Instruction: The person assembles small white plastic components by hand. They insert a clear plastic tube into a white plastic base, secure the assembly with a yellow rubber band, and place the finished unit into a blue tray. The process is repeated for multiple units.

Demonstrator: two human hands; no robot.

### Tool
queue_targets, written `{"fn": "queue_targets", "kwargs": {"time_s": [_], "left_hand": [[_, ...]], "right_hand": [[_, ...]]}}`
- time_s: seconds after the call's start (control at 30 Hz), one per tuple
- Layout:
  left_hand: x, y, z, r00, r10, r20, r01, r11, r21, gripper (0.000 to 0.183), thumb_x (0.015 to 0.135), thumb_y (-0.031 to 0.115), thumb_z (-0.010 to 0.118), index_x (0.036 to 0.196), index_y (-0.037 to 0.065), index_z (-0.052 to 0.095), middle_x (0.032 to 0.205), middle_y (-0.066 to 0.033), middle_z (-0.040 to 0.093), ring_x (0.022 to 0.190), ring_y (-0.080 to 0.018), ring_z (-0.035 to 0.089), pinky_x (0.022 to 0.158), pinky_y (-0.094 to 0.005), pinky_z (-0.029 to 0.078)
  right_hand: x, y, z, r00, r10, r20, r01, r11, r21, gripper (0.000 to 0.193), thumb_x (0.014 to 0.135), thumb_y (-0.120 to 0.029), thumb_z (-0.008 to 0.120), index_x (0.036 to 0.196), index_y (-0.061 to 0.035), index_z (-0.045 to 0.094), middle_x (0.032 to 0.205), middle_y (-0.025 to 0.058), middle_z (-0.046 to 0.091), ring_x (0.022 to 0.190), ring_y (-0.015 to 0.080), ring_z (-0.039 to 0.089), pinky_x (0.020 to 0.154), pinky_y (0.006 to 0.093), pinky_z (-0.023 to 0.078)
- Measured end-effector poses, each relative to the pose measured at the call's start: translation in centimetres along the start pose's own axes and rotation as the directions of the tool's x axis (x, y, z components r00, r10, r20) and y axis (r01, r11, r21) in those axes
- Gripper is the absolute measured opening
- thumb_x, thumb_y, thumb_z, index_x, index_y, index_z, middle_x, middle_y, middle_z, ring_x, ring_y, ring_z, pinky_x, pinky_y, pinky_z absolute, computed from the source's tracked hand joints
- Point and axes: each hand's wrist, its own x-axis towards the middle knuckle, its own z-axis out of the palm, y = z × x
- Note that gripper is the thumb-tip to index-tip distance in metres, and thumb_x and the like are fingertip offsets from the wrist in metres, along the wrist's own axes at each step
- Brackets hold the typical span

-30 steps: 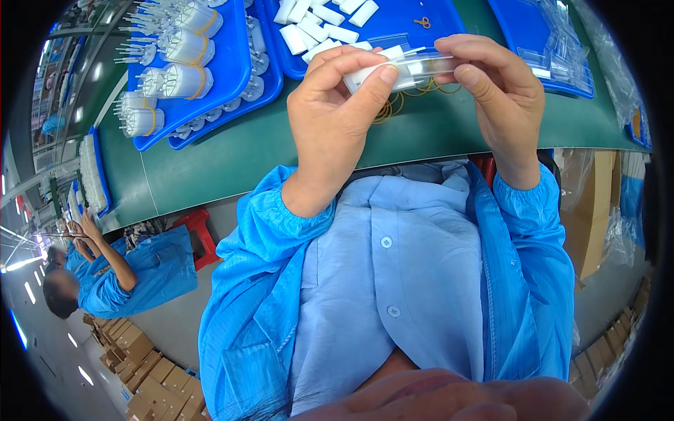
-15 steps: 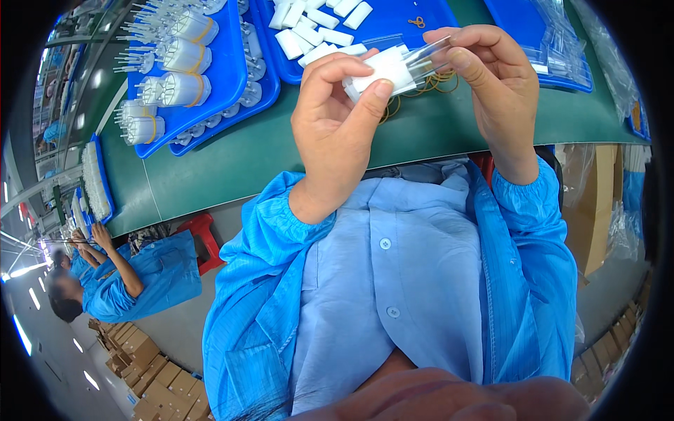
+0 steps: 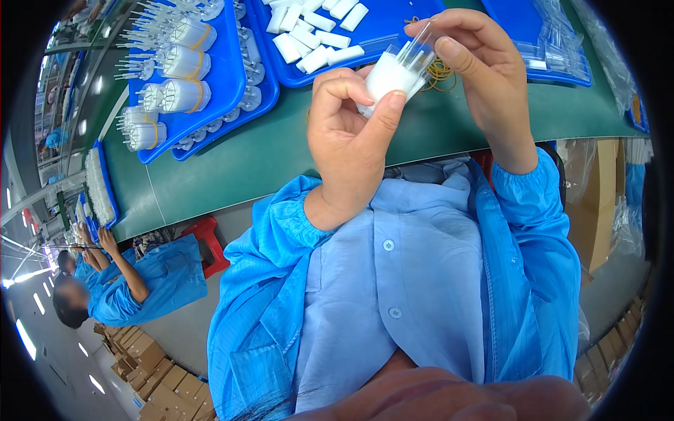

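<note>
My left hand (image 3: 351, 144) is closed around a bundle of white foam-like block (image 3: 387, 76) and clear plastic pieces, its thumb pressing the front. Long, thin clear plastic strips (image 3: 420, 55) stick out of the bundle toward the upper right. The thumb and fingers of my right hand (image 3: 495, 81) are closed at the upper end of these strips. Yellow rubber bands (image 3: 441, 72) lie on the table just behind the bundle, partly hidden. Farther back, several white blocks (image 3: 333, 38) are spread in a blue tray (image 3: 393, 17).
At the left, stacked blue trays (image 3: 230, 52) hold banded bundles (image 3: 186, 96) with thin rods. Another blue tray (image 3: 509, 14) at the right bears clear plastic pieces (image 3: 558, 59). The green table (image 3: 232, 172) runs across. A co-worker in blue (image 3: 158, 274) works at left, near a red stool (image 3: 209, 242).
My left hand has shifted slightly right with the bundle, now tilted more upright. My right hand has moved a little up and left, and the clear strips point more steeply upward.
</note>
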Motion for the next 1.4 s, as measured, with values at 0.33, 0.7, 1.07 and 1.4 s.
{"fn": "queue_targets", "kwargs": {"time_s": [0.33,0.7,1.07,1.4], "left_hand": [[-0.2,0.5,0.4,0.98,-0.197,-0.016,0.19,0.962,-0.194,0.018,0.087,-0.003,0.063,0.092,0.005,0.047,0.105,-0.0082,0.053,0.1,-0.0132,0.053,0.083,-0.0253,0.044],[0.1,0.7,0.3,0.926,-0.373,-0.066,0.333,0.884,-0.329,0.013,0.091,0.003,0.06,0.097,0.004,0.048,0.099,-0.0098,0.061,0.085,-0.0101,0.057,0.071,-0.0241,0.047],[0.3,1.5,0.1,0.914,-0.406,0.001,0.38,0.854,-0.356,0.016,0.094,0.009,0.056,0.107,0.004,0.049,0.099,-0.0088,0.059,0.083,-0.0115,0.057,0.07,-0.0251,0.047],[0.4,1.7,0.4,0.922,-0.387,-0.029,0.335,0.83,-0.446,0.016,0.095,0.011,0.055,0.108,0.004,0.048,0.101,-0.0082,0.057,0.088,-0.0131,0.057,0.073,-0.0279,0.049]], "right_hand": [[0.6,0.3,0.0,0.956,-0.265,0.126,0.293,0.879,-0.376,0.037,0.085,-0.012,0.069,0.117,0.0006,0.056,0.113,0.0187,0.061,0.1,0.0226,0.06,0.084,0.0322,0.049],[0.2,0.1,1.3,0.745,-0.375,0.552,0.629,0.119,-0.768,0.085,0.063,-0.03,0.086,0.129,0.0023,0.044,0.126,0.0214,0.048,0.116,0.0378,0.048,0.099,0.0447,0.038],[0.4,-0.7,1.0,0.816,-0.275,0.509,0.574,0.497,-0.651,0.08,0.062,-0.016,0.084,0.129,-0.0003,0.043,0.125,0.0189,0.049,0.118,0.0355,0.047,0.101,0.0439,0.036],[0.0,0.1,1.4,0.714,-0.464,0.524,0.685,0.31,-0.659,0.064,0.062,-0.015,0.084,0.116,-0.001,0.052,0.113,0.016,0.06,0.111,0.0352,0.054,0.097,0.0465,0.039]]}}
